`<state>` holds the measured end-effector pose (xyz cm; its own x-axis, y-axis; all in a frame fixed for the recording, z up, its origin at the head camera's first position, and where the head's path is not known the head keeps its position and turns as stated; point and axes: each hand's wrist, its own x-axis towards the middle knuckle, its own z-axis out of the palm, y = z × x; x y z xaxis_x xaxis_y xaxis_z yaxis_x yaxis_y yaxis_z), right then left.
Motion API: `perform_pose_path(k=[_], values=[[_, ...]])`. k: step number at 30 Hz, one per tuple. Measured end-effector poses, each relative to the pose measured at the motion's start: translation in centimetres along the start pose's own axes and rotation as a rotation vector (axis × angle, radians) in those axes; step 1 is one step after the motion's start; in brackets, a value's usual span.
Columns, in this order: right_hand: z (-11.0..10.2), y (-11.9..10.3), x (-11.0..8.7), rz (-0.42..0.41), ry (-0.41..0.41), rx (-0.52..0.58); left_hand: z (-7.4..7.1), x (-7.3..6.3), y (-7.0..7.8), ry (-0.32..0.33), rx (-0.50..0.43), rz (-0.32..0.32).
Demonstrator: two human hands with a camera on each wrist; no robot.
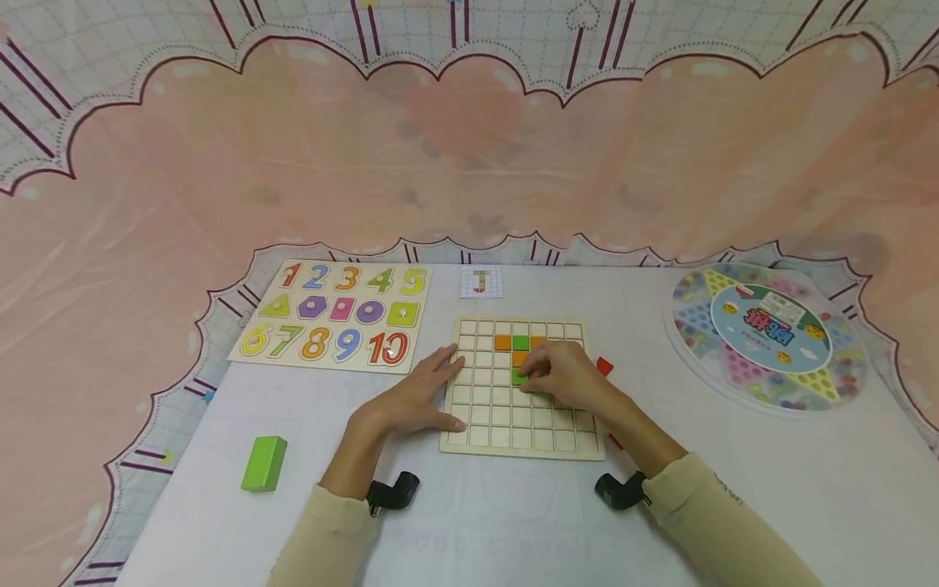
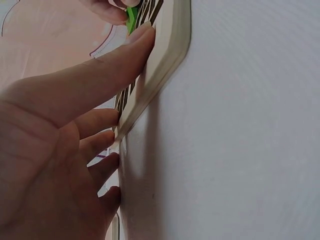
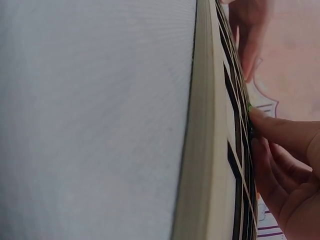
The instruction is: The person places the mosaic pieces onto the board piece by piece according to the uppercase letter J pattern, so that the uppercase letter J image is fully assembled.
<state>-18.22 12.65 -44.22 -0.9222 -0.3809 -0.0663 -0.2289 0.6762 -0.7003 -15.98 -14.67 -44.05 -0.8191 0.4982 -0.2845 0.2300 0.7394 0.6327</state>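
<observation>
Now the right hand [image 1: 566, 377] pinched a green tile [image 1: 517, 377]; the spread left hand [image 1: 416, 398] touched the grid board [image 1: 522, 440]. Its slipping risked misplacement.

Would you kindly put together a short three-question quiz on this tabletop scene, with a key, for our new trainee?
1. Multiple choice: what is the right hand pinching above the wooden grid board?
A) a red piece
B) a green tile
C) the pattern card

2. True or false: the green rectangular block lies on the person's left of the grid board.

3. Fill in the blank: the pattern card beyond the grid board's far edge shows coloured squares forming the letter ___.

Key: 1. B; 2. True; 3. J.
</observation>
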Motion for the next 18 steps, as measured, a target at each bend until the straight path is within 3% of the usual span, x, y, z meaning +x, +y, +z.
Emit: perform_pose_path(k=[18], values=[[0.33, 0.1, -0.1, -0.032, 0.01, -0.033, 0.06, 0.15, -0.11, 0.002, 0.001, -0.001]])
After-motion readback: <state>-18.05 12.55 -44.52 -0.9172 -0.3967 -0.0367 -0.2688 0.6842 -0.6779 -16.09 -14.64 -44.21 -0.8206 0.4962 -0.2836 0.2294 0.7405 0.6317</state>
